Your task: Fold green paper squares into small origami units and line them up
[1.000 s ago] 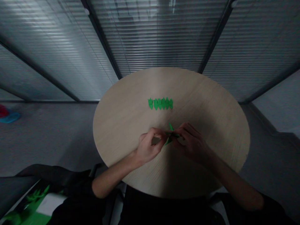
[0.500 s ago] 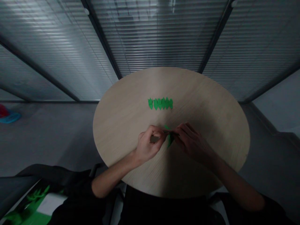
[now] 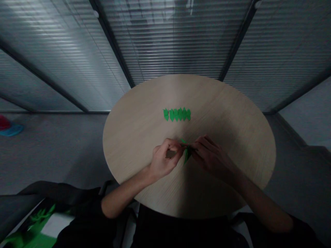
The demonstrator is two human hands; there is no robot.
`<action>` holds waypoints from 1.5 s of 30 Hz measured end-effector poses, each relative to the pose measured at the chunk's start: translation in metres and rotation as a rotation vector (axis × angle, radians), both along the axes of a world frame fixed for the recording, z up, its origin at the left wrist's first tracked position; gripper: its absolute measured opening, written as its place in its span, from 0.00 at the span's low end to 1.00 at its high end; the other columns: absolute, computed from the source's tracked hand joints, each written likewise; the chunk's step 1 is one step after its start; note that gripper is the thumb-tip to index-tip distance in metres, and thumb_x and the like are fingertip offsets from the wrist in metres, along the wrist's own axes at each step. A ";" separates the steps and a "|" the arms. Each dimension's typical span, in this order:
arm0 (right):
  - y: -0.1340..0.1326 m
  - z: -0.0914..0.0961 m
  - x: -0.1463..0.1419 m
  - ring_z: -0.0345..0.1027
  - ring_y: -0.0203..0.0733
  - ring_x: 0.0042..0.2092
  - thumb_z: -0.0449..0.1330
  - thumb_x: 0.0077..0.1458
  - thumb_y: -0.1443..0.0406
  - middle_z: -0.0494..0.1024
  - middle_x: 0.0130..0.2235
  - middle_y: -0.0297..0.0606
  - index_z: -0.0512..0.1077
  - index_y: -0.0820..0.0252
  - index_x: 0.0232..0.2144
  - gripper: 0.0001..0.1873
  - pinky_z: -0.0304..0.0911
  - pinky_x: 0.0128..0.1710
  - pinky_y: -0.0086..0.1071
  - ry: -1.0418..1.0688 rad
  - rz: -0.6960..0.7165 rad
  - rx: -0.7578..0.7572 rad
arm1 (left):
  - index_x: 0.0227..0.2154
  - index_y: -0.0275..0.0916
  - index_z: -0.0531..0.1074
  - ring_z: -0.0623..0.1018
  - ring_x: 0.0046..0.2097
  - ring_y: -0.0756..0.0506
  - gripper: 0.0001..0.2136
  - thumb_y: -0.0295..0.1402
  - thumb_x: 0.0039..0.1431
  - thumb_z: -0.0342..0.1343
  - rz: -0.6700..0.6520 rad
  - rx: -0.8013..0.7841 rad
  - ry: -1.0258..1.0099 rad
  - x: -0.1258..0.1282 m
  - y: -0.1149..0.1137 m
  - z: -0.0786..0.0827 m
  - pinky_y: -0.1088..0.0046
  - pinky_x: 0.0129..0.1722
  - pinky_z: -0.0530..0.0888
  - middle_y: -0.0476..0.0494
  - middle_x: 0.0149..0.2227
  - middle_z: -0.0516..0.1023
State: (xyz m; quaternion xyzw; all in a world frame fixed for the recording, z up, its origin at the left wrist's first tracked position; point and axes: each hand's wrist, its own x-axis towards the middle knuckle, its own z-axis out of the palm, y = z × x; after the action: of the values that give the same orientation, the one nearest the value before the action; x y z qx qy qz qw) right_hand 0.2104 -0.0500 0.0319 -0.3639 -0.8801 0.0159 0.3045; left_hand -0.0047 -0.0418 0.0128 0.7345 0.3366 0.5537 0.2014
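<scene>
Over the near middle of the table, my left hand pinches a small green folded piece, apparently paper, between thumb and forefinger. From the other side my right hand grips the same piece, its fingers bent together in shadow. One green tip shows above the fingertips and a darker pointed part hangs below them; the middle is hidden by my fingers. Farther out on the table lies a row of several small green pointed pieces, side by side and nearly touching.
The round wooden table stands against windows with blinds. At lower left, green material and a white rectangular item lie beside a dark chair-like form. A red and blue object is on the floor at far left.
The piece between my fingers has tilted very slightly, its lower tip a little lower and farther left. Both hands stay almost in place, and the row is unmoved.
</scene>
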 end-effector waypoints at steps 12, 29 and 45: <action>0.004 -0.007 0.000 0.72 0.43 0.38 0.55 0.72 0.67 0.77 0.38 0.39 0.74 0.55 0.47 0.08 0.70 0.38 0.37 0.410 -0.086 -0.104 | 0.40 0.41 0.69 0.84 0.30 0.51 0.07 0.28 0.66 0.63 -0.077 -0.168 -0.265 0.003 0.001 0.001 0.79 0.29 0.81 0.47 0.34 0.85; 0.007 -0.014 -0.008 0.77 0.44 0.44 0.63 0.65 0.67 0.80 0.42 0.39 0.75 0.52 0.41 0.04 0.75 0.45 0.40 0.540 -0.022 -0.120 | 0.44 0.42 0.69 0.77 0.28 0.53 0.21 0.43 0.57 0.73 -0.327 -0.876 -0.614 0.003 0.018 0.004 0.79 0.27 0.76 0.53 0.33 0.79; 0.003 -0.018 -0.009 0.81 0.44 0.46 0.66 0.63 0.62 0.83 0.49 0.41 0.71 0.53 0.37 0.06 0.78 0.46 0.39 0.780 -0.021 -0.463 | 0.35 0.38 0.70 0.73 0.33 0.49 0.15 0.40 0.58 0.70 -0.441 -0.900 -0.232 0.002 0.017 0.010 0.71 0.33 0.69 0.49 0.31 0.74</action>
State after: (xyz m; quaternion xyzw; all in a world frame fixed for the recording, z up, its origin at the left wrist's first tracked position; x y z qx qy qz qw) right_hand 0.2017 -0.0475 0.0138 -0.3980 -0.6691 0.3450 0.5243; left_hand -0.0025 -0.0245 0.0225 0.5624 0.3543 0.3761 0.6455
